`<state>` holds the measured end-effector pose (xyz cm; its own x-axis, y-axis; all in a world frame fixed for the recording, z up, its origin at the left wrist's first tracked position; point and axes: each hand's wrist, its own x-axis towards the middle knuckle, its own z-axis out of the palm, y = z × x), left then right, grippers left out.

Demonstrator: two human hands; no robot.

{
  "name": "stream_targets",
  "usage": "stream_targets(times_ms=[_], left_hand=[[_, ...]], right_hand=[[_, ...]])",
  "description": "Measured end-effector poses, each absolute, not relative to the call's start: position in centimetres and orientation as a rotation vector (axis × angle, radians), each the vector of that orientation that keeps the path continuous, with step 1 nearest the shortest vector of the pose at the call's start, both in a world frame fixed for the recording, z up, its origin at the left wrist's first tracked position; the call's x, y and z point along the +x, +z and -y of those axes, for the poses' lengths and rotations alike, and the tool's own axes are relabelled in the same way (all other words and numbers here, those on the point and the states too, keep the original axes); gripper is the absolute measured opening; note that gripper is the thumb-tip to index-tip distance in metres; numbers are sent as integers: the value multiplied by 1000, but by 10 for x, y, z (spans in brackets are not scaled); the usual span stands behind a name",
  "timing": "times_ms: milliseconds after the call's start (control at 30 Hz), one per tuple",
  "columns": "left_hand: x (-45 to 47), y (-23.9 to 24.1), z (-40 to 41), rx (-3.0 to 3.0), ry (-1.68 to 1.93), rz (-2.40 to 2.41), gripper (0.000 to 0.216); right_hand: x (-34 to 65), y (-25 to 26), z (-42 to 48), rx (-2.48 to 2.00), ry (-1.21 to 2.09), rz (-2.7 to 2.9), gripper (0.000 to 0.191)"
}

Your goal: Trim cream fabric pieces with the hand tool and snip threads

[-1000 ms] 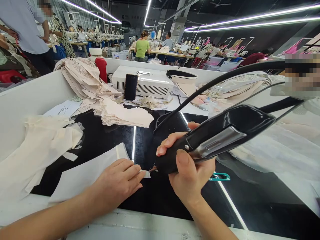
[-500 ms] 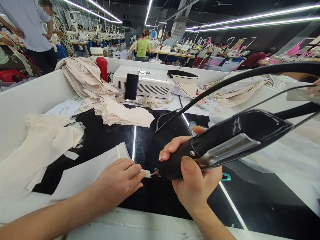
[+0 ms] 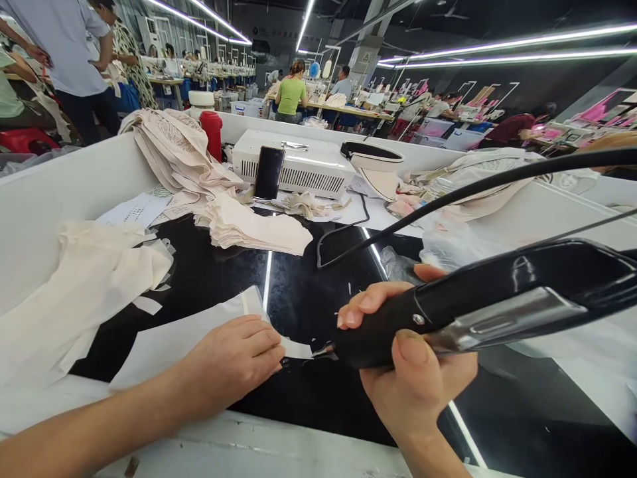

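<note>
My right hand (image 3: 418, 372) is wrapped round a black corded hand tool (image 3: 497, 302) with a metal lever along its side. Its pointed metal tip (image 3: 324, 352) is at the right end of a narrow white strip (image 3: 297, 348). The strip runs out from under the fingers of my left hand (image 3: 239, 355). Those fingers are bent, close together, and press down on a white fabric piece (image 3: 164, 338) lying on the black tabletop (image 3: 318, 398). The underside of my left fingers is hidden.
Stacked beige cut pieces (image 3: 259, 229) lie beyond my hands, with cream fabric (image 3: 89, 285) at left. A white vented box (image 3: 298, 166), a phone (image 3: 269, 172), a red bottle (image 3: 212, 133) and a visor (image 3: 373, 166) stand behind. The tool's black cable (image 3: 448, 192) arches across the right.
My right hand and the tool have moved right, away from my left hand. More of the white strip shows between them. My left hand stays on the fabric.
</note>
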<state>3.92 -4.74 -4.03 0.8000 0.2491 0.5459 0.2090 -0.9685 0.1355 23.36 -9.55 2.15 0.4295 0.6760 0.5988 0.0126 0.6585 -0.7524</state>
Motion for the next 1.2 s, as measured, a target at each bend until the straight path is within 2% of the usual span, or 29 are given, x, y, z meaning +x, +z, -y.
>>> stream_targets(times_ms=[567, 1200], left_hand=[[40, -42, 47, 2913, 788, -349, 14], [39, -39, 50, 2947, 817, -391, 21]], right_hand=[[210, 19, 71, -690, 530, 1034, 44], [221, 23, 78, -741, 469, 1006, 42]])
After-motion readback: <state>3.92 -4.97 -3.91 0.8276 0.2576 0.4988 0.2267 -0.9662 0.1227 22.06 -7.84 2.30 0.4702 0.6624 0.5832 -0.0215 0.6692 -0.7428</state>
